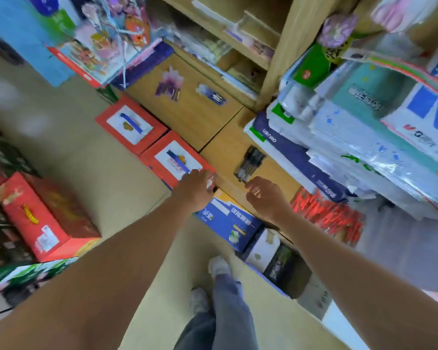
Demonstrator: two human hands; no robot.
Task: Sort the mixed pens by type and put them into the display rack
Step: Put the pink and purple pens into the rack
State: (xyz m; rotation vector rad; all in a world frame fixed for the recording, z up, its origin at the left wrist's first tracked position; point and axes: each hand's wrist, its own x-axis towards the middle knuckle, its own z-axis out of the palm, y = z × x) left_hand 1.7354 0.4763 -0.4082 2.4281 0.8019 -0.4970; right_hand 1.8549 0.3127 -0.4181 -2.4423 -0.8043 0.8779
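Observation:
A small bundle of dark pens [249,164] lies on the wooden counter top [228,147]. My right hand [266,195] hovers just in front of the bundle, fingers curled and apart, with nothing visible in it. My left hand [196,186] reaches to the counter's near edge, over a red box [172,159]; something small and pale shows at its fingertips, too blurred to name. No display rack is recognisable in this blurred view.
Stacked paper reams and plastic-wrapped packs [359,152] crowd the right of the counter. Wooden shelves [238,46] rise behind. Red boxes [130,125], a blue box [228,218] and a red carton [43,218] stand on the floor. My feet [213,281] are below.

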